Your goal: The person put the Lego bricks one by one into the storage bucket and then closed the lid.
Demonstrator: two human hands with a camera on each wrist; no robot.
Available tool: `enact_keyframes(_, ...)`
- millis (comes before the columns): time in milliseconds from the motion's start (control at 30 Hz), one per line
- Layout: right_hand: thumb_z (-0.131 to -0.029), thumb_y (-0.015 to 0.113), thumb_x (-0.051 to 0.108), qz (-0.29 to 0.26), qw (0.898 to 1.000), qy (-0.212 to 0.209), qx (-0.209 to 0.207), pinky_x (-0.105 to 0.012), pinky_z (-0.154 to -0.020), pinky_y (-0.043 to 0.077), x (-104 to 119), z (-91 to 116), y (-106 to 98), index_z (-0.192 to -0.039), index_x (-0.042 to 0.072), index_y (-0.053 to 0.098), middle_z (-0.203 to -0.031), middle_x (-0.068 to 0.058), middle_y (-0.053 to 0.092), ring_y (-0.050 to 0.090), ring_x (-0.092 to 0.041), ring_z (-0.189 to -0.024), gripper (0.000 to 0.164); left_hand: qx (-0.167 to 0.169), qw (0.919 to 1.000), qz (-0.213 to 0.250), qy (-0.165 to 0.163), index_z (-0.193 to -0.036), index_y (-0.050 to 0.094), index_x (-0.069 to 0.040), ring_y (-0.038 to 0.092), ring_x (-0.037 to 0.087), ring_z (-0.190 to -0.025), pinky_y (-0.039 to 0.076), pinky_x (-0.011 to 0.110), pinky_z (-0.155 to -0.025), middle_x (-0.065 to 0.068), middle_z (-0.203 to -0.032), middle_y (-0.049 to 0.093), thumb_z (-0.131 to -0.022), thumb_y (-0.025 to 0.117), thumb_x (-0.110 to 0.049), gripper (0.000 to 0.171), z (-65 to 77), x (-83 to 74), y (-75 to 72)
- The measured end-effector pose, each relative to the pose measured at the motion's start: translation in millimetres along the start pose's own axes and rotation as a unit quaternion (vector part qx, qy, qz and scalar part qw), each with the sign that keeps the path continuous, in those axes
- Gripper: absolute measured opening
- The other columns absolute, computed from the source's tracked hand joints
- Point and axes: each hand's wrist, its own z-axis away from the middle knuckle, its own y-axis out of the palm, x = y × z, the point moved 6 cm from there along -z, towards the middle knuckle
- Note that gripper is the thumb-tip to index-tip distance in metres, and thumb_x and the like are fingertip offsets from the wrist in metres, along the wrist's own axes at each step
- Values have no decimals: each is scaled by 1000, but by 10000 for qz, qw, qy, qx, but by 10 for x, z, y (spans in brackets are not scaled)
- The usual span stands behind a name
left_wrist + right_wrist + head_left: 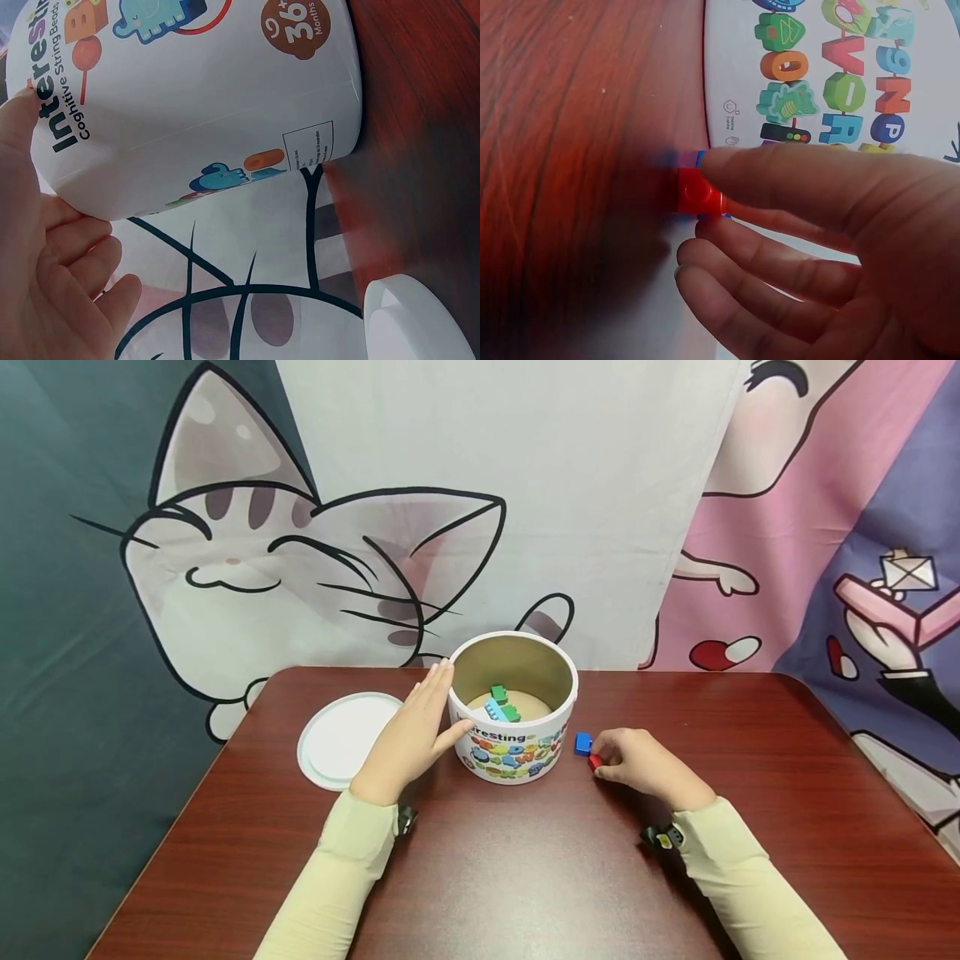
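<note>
A white round tub (513, 752) with a printed label stands at the table's middle; green bricks (512, 713) and a light blue brick (495, 710) lie inside. Against the tub's left side my left hand (408, 735) rests with straight fingers, thumb on the front near the rim. To the tub's right, my right hand (643, 762) pinches a small red brick (697, 191) between thumb and fingers, low over the table. Just past it is a blue brick (583, 743), mostly hidden behind the red one in the right wrist view.
A white round lid (337, 743) lies on the brown wooden table (495, 877), left of the tub. Behind the table's far edge hangs a cloth (585, 485) with cartoon drawings. Dark wrist cameras (406, 820) sit at both cuffs.
</note>
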Motion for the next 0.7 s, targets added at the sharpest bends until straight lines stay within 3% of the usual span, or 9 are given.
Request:
enact_keyframes(367,-79,80,-2,35,9998,-188,-50,-30,-65,56,9,13,-4,-83,4,69,-73,4,66,63,-11,-70,13,-3,10000,-17,-7,-160,21,2,17,28,-155,21,48,-124,17,-166,23,-103,57,-46,83,-3,-2,-2)
enact_keyframes(700,-80,81,4,290,9994,-181,-72,-28,-59,50,1,20,-13,-79,8,66,-68,7,62,55,-6,-63,15,-24,9998,-211,5,-160,22,2,17,27,-155,20,48,-124,16,-166,24,-102,58,-46,83,-3,4,-5)
